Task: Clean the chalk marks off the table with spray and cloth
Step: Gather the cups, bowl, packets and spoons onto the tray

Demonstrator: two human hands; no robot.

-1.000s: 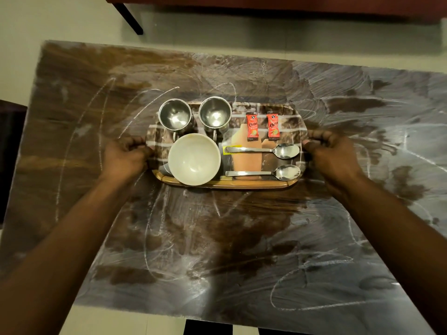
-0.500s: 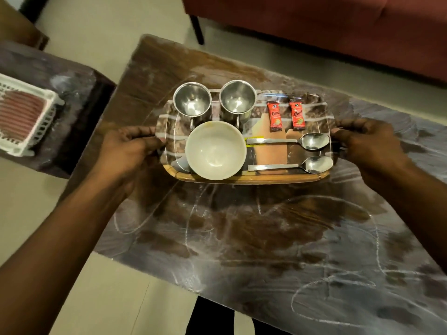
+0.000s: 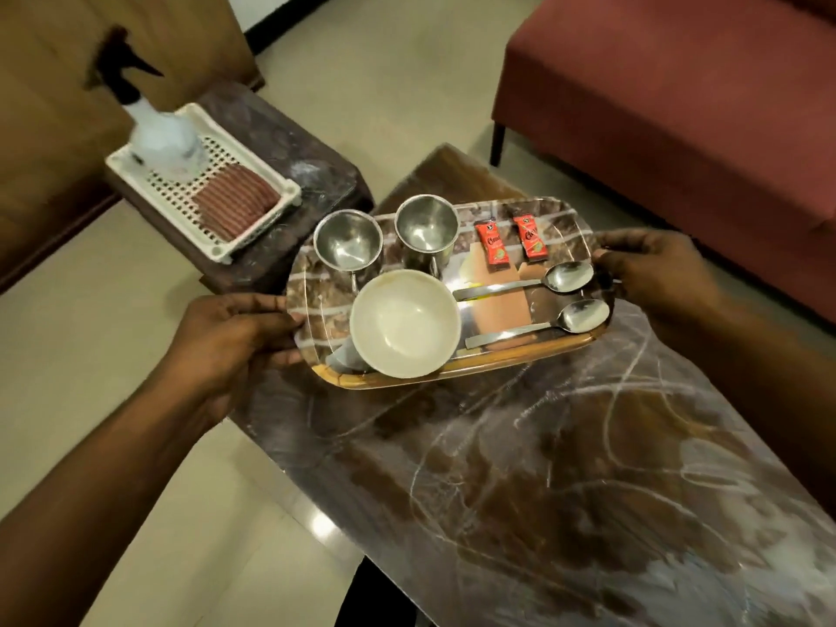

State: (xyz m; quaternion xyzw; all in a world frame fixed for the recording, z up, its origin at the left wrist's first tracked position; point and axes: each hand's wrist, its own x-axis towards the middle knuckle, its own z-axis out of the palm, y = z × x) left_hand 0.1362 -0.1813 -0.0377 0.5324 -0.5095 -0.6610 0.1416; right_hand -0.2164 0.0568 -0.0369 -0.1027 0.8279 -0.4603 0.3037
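Note:
I hold a serving tray [image 3: 506,360] above the left end of the dark marble table [image 3: 565,481], which is covered in white chalk scribbles. My left hand [image 3: 235,341] grips the tray's left edge and my right hand [image 3: 656,273] grips its right edge. On the tray stand two steel cups [image 3: 348,242], a white bowl [image 3: 405,323], two spoons [image 3: 534,328] and two red sachets [image 3: 493,244]. A clear spray bottle [image 3: 158,129] with a black trigger and a folded reddish cloth [image 3: 235,205] sit in a white perforated basket [image 3: 289,192] at the upper left.
The basket rests on a small dark side table [image 3: 312,174] just left of the main table. A red sofa [image 3: 678,106] runs along the far right. Beige floor tiles [image 3: 113,355] lie to the left, with wooden furniture [image 3: 54,83] at the back left.
The tray has been lifted off the table's middle and carried left toward the side table. My view has swung left, bringing the basket with bottle and cloth into sight.

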